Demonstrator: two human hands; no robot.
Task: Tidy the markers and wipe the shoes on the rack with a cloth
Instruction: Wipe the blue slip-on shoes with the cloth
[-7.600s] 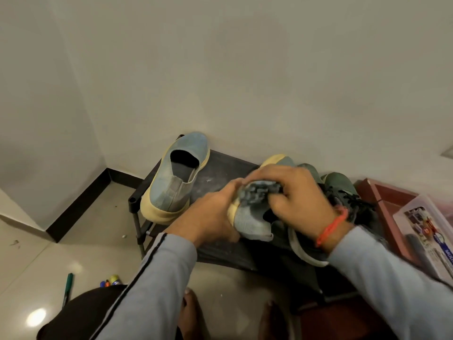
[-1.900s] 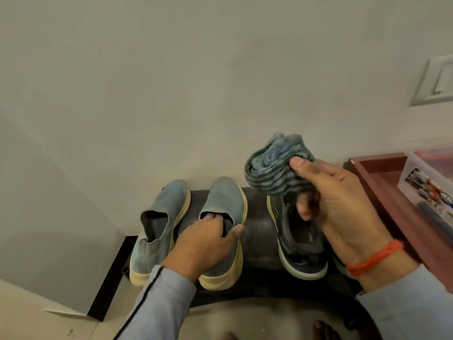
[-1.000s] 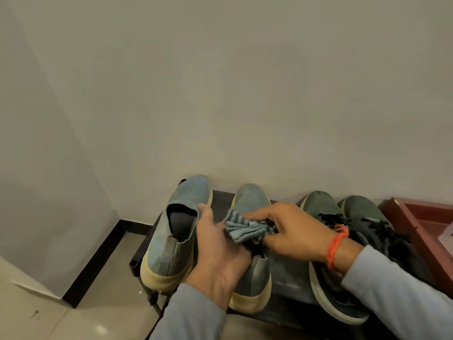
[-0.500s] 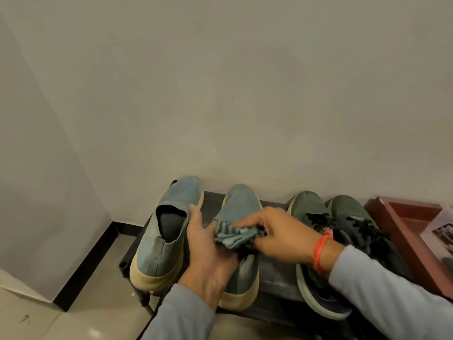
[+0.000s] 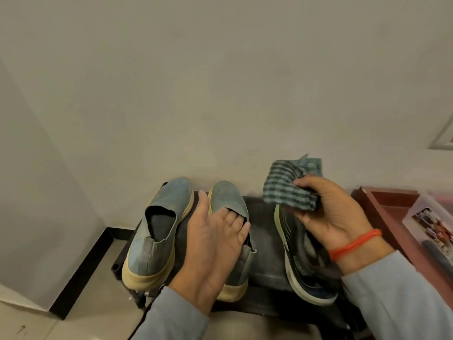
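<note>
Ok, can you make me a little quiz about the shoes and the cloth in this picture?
1. True or false: the striped cloth is lying flat on the rack.
2. Which hand has its fingers tucked into a blue slip-on shoe? A) left hand B) right hand C) neither
3. Fill in: the dark sneaker sits to the ___ of the two blue shoes.

Key:
1. False. The right hand grips it, lifted above the rack.
2. A. The left hand's fingers reach into that shoe's opening; the other blue shoe is untouched.
3. Right.
</note>
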